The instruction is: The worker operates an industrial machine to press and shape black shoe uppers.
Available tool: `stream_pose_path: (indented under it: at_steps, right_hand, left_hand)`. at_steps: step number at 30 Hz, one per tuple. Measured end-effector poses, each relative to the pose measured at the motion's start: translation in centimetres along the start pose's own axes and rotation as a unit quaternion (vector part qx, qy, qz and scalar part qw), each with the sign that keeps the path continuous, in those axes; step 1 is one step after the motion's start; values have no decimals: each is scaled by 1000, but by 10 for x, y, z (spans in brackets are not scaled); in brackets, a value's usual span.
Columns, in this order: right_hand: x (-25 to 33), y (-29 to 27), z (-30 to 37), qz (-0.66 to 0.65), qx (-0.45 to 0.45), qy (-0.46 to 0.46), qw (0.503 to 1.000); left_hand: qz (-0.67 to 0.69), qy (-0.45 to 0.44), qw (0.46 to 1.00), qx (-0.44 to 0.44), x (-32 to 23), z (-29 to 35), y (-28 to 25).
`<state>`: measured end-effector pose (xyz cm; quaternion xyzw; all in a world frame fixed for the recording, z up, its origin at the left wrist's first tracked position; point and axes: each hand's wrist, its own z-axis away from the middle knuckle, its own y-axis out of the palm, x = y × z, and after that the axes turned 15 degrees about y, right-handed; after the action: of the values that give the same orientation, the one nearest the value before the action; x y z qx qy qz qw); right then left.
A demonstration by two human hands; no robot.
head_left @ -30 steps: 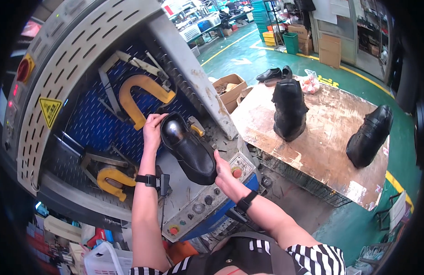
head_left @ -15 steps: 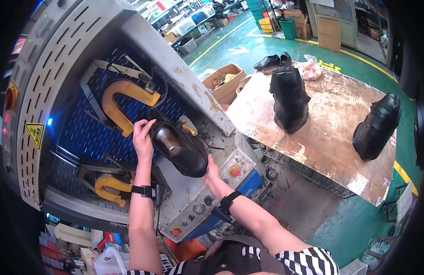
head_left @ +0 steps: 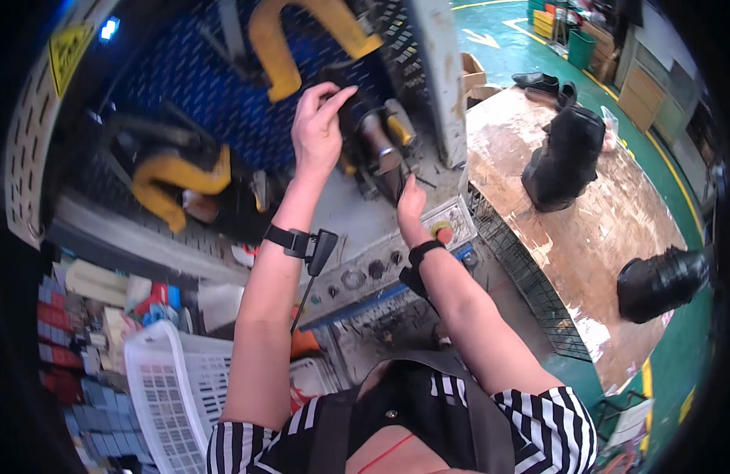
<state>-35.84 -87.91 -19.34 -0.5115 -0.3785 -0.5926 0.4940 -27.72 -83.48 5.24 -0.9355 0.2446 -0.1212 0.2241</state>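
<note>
Shoe point(head_left: 372, 134) shifted below yel. arch point(head_left: 276, 55), L hand point(head_left: 316, 130) high, R hand point(head_left: 413, 202) lower, can't tell if fingers point(head_left: 339, 100) pinch

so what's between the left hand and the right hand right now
A black shoe with a shiny brownish patch is between the left hand and the right hand; the head view shows it, though blurred.

From here it's a shoe wkshop: big metal mach. point(head_left: 442, 83) w/ control panel point(head_left: 354, 280), blk shoes point(head_left: 566, 158) on scuffed worktable point(head_left: 574, 253), line-marked green flr. point(head_left: 507, 57)
</note>
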Motion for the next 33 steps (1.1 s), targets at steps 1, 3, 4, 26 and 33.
stream_pose_path:
  at_steps: [1, 3, 4, 26, 33]
  right_hand:
    - [-2, 6, -3, 15, 12, 0, 1000]
    - [-7, 14, -9, 13, -40, 9, 999]
    - [-9, 14, -12, 23, -37, 6, 999]
    - [-83, 51, -140, 180, -69, -54, 980]
    - [2, 70, -71, -109, 64, 200, 972]
  left_hand:
    - [49, -56, 997, -29, -8, 6, -4]
    - [81, -151, 982, -81, -25, 27, -18]
    - [72, -161, 982, -71, -29, 46, -26]
    - [148, -510, 839, -121, -106, 283, -178]
    - [-33, -448, 847, -285, -47, 237, -235]
